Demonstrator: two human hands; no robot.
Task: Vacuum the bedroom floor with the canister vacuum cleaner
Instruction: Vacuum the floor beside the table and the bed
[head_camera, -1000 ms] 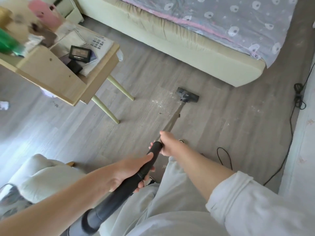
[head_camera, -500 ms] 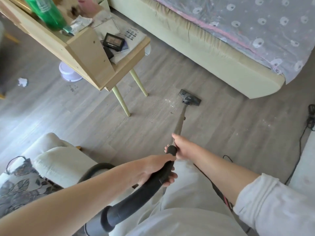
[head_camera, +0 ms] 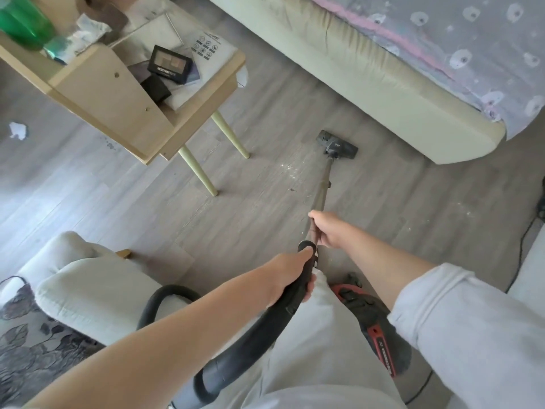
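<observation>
The vacuum's dark floor head (head_camera: 336, 144) lies flat on the grey wood floor (head_camera: 253, 208), close to the bed's corner. Its metal wand (head_camera: 323, 184) slopes back to me. My right hand (head_camera: 327, 228) grips the wand's lower end. My left hand (head_camera: 290, 274) grips the black curved handle (head_camera: 305, 262), from which the black hose (head_camera: 236, 349) loops back at the lower left. The red and black canister (head_camera: 371, 323) sits on the floor under my right forearm. White crumbs (head_camera: 290, 169) lie just left of the wand.
A wooden side table (head_camera: 124, 93) on pale legs holds boxes and a green bottle at upper left. The pale green bed base (head_camera: 383, 93) fills the upper right. A cushioned seat (head_camera: 88, 287) stands lower left. A power cord (head_camera: 522, 246) runs along the right. A paper scrap (head_camera: 18, 129) lies far left.
The view has swung right and down, so the canister now shows under my right arm. The floor head has shifted a little nearer the bed. Both hands keep their grips.
</observation>
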